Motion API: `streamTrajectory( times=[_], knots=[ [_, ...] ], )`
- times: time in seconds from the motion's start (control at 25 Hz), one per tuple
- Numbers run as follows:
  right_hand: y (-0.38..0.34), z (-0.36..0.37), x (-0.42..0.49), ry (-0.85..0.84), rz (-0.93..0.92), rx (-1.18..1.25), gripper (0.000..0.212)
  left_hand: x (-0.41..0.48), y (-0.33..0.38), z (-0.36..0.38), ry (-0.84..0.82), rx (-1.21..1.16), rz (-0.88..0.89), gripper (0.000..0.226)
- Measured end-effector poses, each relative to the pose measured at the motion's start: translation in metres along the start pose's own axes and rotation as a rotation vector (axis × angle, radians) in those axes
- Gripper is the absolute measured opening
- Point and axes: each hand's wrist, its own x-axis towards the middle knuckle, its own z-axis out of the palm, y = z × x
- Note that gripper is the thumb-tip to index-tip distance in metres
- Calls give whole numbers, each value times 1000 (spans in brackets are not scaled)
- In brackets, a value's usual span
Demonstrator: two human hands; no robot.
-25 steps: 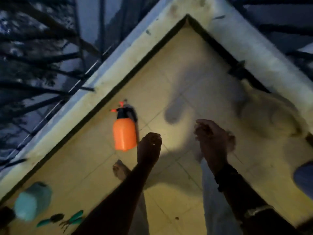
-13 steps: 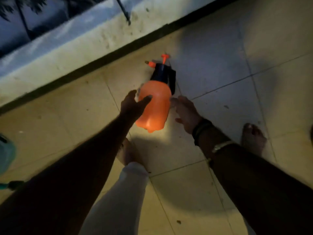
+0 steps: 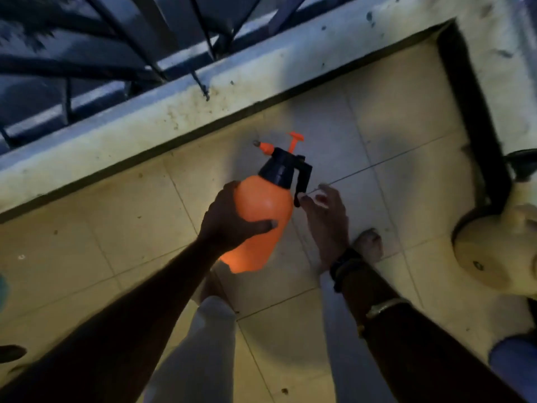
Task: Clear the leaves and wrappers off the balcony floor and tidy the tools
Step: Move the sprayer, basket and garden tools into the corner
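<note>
1 sprayer [image 3: 263, 205], left hand [image 3: 229, 225] gripping, ledge [image 3: 145, 123] near

One camera, worn on the person's head, looks forward and steeply down at the balcony floor [image 3: 122, 234], near enough that the orange spray bottle [image 3: 264, 199] sits large at mid-frame. Beyond the bottle run the kerb [image 3: 145, 135] and railing [image 3: 72, 66]; nearer than it, the person's forearms [image 3: 145, 301] and legs [image 3: 197, 344] fill the lower frame.

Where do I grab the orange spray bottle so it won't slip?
Probably the black handle, coming from the right: it juts out from the cap, slim enough for fingers to curl round. The orange spray bottle has a wide, smooth belly; the left hand wraps only part.
</note>
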Motion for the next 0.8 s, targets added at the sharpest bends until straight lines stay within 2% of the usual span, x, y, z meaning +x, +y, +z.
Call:
streamTrajectory(
  times=[0.08, 0.12, 0.2, 0.28, 0.36, 0.4, 0.48, 0.52, 0.56, 0.6, 0.64, 0.8],
  knots=[
    [-39, -67, 15, -162, -208, -157, 80, -14, 35, -9, -40, 30, 116, 120],
    [-59, -99, 27, -265, -267, -201, 79, -19, 59, -16, -64, 83, 147, 122],
    [-100, -159, 50, -412, -303, -220, 50, -13, 92, -18, -96, 111, 199, 122],
    [-132, -217, 66, -429, -326, -268, 27, 2, 144, 0, -137, 166, 194, 104],
    [-147, -263, 79, -349, -402, -367, 27, 31, 202, 36, -88, 116, 266, 68],
    [-149, -282, 83, -280, -440, -422, 27, 27, 248, 39, -20, 83, 320, 60],
    [-143, -320, 96, -79, -469, -515, 21, 22, 312, 50, 8, 220, 527, 44],
    [-139, -335, 103, 44, -468, -550, 20, 18, 335, 57, -80, 203, 583, 48],
    [-136, -349, 111, 159, -455, -578, 23, 17, 354, 61, -113, 194, 617, 67],
    [-134, -359, 120, 243, -429, -591, 28, 31, 372, 76, -80, 61, 476, 81],
    [-132, -370, 131, 296, -394, -577, 31, 46, 379, 84, -79, 53, 418, 87],
    [-111, -389, 180, 425, -235, -502, 21, 82, 411, 126, -86, -18, 378, 79]
  ],
)
